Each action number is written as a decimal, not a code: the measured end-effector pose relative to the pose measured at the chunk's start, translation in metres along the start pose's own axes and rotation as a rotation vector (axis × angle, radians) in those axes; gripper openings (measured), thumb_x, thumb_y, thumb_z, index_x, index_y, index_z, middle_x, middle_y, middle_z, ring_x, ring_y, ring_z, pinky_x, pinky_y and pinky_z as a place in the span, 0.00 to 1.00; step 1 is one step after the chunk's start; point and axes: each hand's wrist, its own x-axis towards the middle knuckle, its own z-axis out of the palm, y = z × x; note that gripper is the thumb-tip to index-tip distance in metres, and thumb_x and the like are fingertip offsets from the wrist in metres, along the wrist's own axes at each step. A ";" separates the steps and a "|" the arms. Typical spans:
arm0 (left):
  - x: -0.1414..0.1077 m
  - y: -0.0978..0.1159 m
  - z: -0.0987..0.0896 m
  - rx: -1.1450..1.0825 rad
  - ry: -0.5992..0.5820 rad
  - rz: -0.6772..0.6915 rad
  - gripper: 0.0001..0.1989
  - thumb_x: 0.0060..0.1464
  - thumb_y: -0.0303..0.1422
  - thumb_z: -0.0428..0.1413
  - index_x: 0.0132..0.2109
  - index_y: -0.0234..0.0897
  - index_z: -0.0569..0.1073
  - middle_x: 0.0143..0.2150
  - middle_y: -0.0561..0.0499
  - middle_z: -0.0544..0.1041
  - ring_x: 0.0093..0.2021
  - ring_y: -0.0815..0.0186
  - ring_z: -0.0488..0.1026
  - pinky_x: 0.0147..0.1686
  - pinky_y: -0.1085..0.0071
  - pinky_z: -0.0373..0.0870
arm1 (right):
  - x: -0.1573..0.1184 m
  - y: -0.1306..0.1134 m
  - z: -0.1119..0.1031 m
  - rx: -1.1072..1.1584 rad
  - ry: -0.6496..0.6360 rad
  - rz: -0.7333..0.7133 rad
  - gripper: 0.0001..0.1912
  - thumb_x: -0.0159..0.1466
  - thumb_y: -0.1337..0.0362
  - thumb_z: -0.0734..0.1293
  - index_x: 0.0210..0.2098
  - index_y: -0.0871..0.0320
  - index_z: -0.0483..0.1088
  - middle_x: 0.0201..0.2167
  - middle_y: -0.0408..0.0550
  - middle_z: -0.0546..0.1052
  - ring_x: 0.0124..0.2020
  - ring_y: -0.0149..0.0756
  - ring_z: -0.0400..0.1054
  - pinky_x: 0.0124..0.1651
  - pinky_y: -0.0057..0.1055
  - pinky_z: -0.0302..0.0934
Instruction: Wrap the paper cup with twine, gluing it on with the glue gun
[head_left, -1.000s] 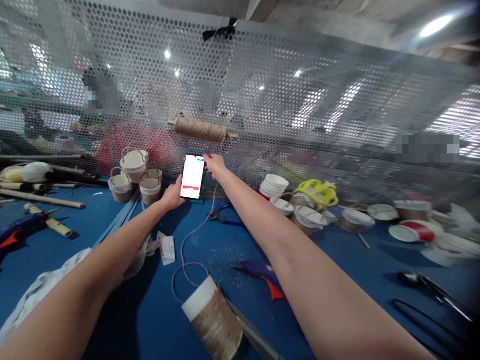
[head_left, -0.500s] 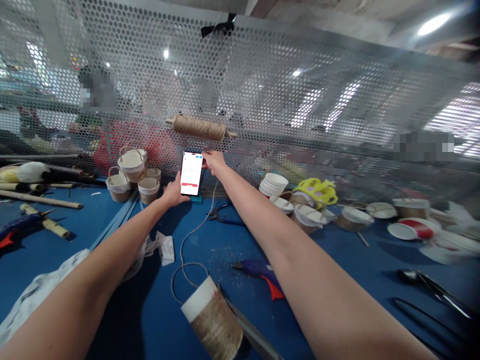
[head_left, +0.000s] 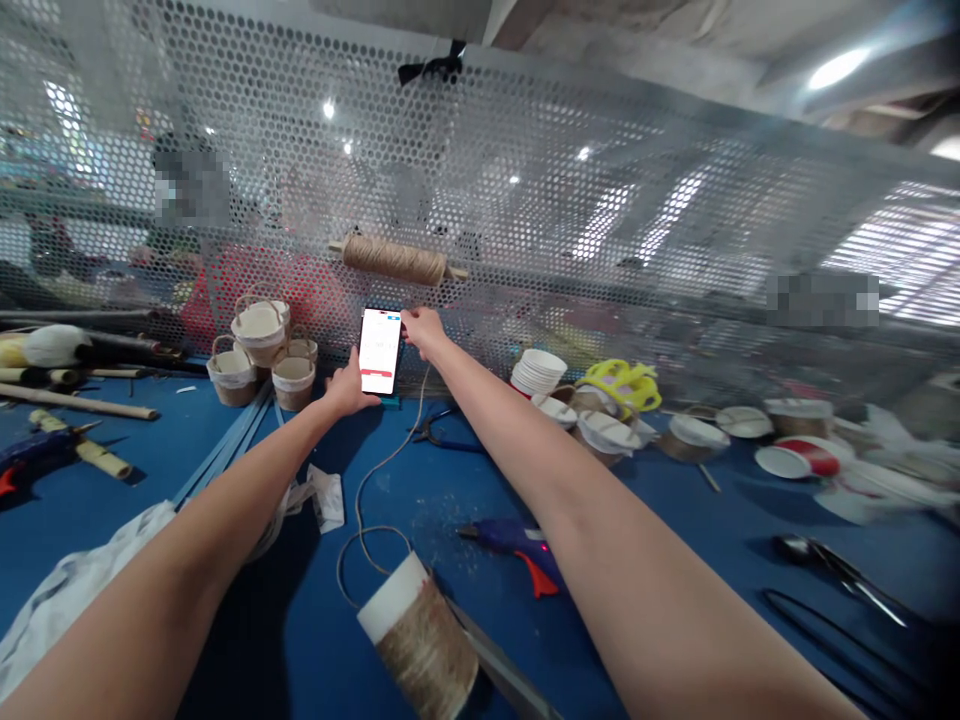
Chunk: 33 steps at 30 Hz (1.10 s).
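Note:
A smartphone (head_left: 380, 352) with a lit, mostly white screen stands upright against the perforated metal panel. My left hand (head_left: 348, 386) grips its lower left edge, thumb up along the side. At the upper right corner my right hand (head_left: 424, 331) pinches the phone between closed fingers. Some fingertips are hidden behind it. Right above hangs a roll of brown twine (head_left: 394, 259). Closer to me, a bark-covered cup with a white rim (head_left: 424, 640) lies on its side, with a cord trailing from it.
The blue tabletop (head_left: 405, 490) carries a blue glue gun (head_left: 514, 540) partly behind my right arm, and pliers (head_left: 442, 430). Small handled baskets (head_left: 292, 380) stand at left; paper cups (head_left: 540, 372) and yellow ribbon (head_left: 622, 385) at right. Another glue gun (head_left: 34, 452) lies far left.
The view has shifted slightly, so most things appear a little further left. Both hands stay on the smartphone, with little visible change in their grip.

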 end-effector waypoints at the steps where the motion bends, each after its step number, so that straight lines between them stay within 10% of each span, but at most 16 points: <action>1: 0.000 0.000 0.000 0.004 0.002 0.006 0.54 0.40 0.35 0.63 0.63 0.29 0.35 0.54 0.29 0.65 0.55 0.42 0.62 0.49 0.52 0.60 | -0.005 -0.002 -0.003 -0.018 -0.025 0.001 0.17 0.62 0.60 0.61 0.49 0.60 0.63 0.47 0.51 0.68 0.43 0.37 0.66 0.43 0.41 0.63; 7: -0.017 0.004 -0.015 0.065 0.031 0.067 0.44 0.44 0.33 0.59 0.61 0.22 0.44 0.54 0.30 0.64 0.54 0.49 0.63 0.50 0.61 0.61 | -0.058 -0.016 -0.033 -0.113 -0.211 -0.074 0.15 0.63 0.60 0.61 0.47 0.60 0.64 0.45 0.50 0.69 0.41 0.36 0.67 0.41 0.39 0.64; 15: -0.105 0.021 -0.072 0.166 -0.117 0.218 0.10 0.52 0.32 0.49 0.37 0.34 0.74 0.39 0.43 0.75 0.41 0.59 0.72 0.41 0.70 0.64 | -0.196 -0.015 -0.111 -0.131 -0.459 -0.257 0.07 0.58 0.65 0.63 0.31 0.61 0.71 0.27 0.46 0.76 0.29 0.32 0.68 0.33 0.28 0.60; 20: -0.162 0.034 -0.096 0.136 -0.194 0.194 0.21 0.57 0.39 0.42 0.26 0.35 0.73 0.27 0.46 0.76 0.29 0.63 0.72 0.27 0.73 0.61 | -0.273 0.000 -0.144 -0.178 -0.514 -0.256 0.08 0.58 0.63 0.63 0.32 0.59 0.71 0.32 0.49 0.76 0.32 0.35 0.69 0.34 0.31 0.60; 33: -0.232 0.038 -0.072 -0.209 -0.236 0.155 0.18 0.52 0.40 0.47 0.43 0.32 0.70 0.41 0.43 0.75 0.40 0.61 0.71 0.42 0.67 0.66 | -0.335 0.026 -0.144 -0.131 -0.296 -0.182 0.04 0.58 0.64 0.62 0.30 0.58 0.67 0.31 0.47 0.74 0.30 0.33 0.67 0.33 0.30 0.59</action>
